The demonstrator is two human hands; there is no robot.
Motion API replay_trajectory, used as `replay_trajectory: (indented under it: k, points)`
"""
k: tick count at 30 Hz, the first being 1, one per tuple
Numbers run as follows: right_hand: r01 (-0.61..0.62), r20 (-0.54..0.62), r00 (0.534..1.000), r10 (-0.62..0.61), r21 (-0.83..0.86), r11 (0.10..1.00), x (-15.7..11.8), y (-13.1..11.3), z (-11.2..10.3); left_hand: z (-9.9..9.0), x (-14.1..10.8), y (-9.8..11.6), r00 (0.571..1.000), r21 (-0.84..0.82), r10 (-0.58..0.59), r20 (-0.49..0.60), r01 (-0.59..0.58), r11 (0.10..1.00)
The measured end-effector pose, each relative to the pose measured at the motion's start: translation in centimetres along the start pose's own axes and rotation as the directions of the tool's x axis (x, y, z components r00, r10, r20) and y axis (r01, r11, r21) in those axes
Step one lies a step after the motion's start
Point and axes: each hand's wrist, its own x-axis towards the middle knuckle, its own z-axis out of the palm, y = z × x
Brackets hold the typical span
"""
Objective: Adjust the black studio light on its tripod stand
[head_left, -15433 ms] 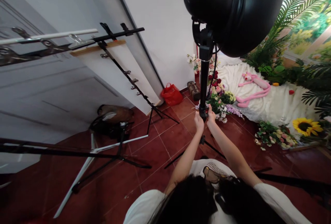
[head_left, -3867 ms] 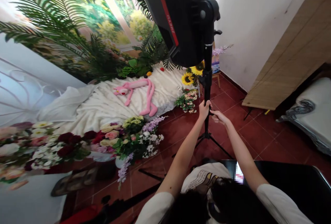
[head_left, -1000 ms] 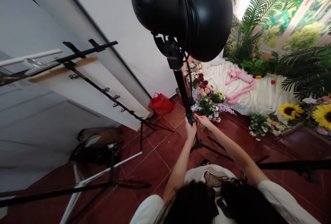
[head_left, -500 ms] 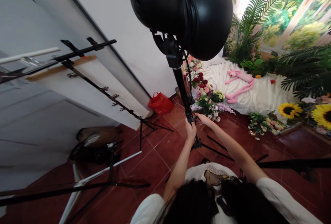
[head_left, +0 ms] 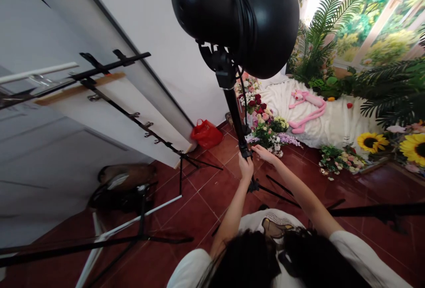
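Note:
A large black studio light (head_left: 270, 26) with a coiled cable (head_left: 247, 17) is mounted on top of a black light stand (head_left: 235, 115) in front of me. My left hand (head_left: 246, 167) is wrapped round the stand's pole just below its collar (head_left: 245, 149). At the right side of that collar, my right hand (head_left: 264, 153) has its fingers pinched on the tightening knob, which they mostly cover. Below my hands the stand's legs (head_left: 277, 196) spread over the red tiled floor.
To the left are a white board (head_left: 142, 124) on a black clip stand, white and black poles, and a dark bag (head_left: 126, 177). A red plastic bag (head_left: 207, 134) lies by the wall. Flowers (head_left: 262, 115), a pink plush toy (head_left: 308, 102) on white cloth, and sunflowers (head_left: 372, 142) are to the right.
The light's head has shifted slightly to the right and down in view. Both hands have kept their places on the stand.

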Motion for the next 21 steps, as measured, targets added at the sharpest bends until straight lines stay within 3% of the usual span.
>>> replay_trajectory:
  k: [2, 6, 11, 16, 21]
  points:
    - [0.034, 0.004, 0.999, -0.034, 0.018, 0.999, -0.3, -0.2, 0.1, -0.2, 0.0, 0.2, 1.000, 0.000, -0.029, 0.009, 0.029, 1.000]
    - [0.014, 0.020, 1.000, -0.019, 0.208, 0.978, -0.4, -0.6, 0.6, -0.3, 0.1, 0.5, 0.999, -0.016, -0.037, 0.013, 0.037, 0.999]
    - [0.011, -0.074, 0.997, 0.013, 0.312, 0.950, -0.7, -0.9, 1.0, -0.3, 0.1, 0.6, 0.999, -0.045, -0.035, 0.012, 0.035, 0.998]
    - [-0.048, -0.062, 0.994, 0.089, 0.488, 0.872, -1.7, -0.9, 1.2, -0.3, 0.1, 0.7, 0.999, -0.084, -0.047, 0.028, 0.049, 0.995]
    - [-0.011, -0.110, 0.989, 0.097, 0.602, 0.798, -1.4, -0.5, 1.7, -0.1, 0.2, 0.7, 0.998, -0.074, -0.058, 0.011, 0.058, 0.996]
